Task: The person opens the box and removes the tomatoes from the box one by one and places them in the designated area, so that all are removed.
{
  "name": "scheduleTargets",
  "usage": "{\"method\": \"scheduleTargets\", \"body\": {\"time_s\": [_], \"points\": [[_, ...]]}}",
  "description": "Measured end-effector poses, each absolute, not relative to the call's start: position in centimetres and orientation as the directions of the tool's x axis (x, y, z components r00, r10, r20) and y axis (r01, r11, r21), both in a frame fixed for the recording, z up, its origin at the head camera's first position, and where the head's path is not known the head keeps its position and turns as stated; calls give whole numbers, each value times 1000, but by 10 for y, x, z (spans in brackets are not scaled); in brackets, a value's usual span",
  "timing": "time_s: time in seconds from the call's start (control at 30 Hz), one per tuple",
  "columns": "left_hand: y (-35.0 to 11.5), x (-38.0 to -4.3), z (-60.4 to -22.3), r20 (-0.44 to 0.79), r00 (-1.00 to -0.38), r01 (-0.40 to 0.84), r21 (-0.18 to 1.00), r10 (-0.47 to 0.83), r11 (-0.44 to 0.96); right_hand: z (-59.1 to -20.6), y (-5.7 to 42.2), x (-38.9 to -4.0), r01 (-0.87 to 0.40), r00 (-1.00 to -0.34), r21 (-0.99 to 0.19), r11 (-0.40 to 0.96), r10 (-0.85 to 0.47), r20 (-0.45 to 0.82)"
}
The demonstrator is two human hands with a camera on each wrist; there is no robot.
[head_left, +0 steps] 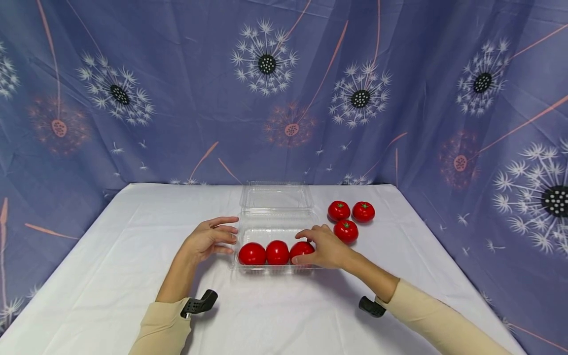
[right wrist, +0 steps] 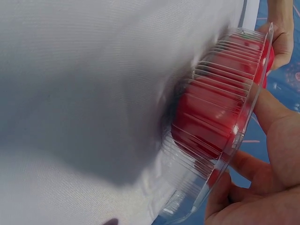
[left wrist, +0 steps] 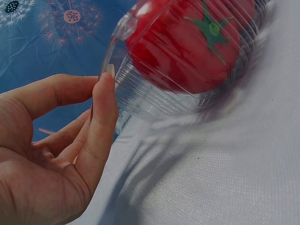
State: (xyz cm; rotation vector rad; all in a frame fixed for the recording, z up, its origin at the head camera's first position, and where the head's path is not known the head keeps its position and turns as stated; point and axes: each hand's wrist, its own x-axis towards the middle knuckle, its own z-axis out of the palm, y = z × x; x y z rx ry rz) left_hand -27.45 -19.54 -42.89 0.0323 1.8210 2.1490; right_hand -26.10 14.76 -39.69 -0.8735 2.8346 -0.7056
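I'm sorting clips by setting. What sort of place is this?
Probably a makeshift filming booth: a dandelion-print curtain hangs behind and beside a table draped in a white cloth, and a black camera is worn at the left wrist.

A curtained-off work area, kind of room unclear; dandelion-print fabric (head_left: 186,74) hangs behind and beside a white-clothed table (head_left: 111,266)

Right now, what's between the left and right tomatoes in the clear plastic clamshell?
The head view shows one middle tomato between the left tomato and right tomato.
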Motion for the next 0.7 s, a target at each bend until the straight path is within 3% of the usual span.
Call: {"method": "scheduleTargets", "body": {"time_s": [0.7], "points": [[-195,-275,-429,-201,-943,-243,960,265,-139,-403,144,-260,-509,-846,-394,765,-530,62]]}}
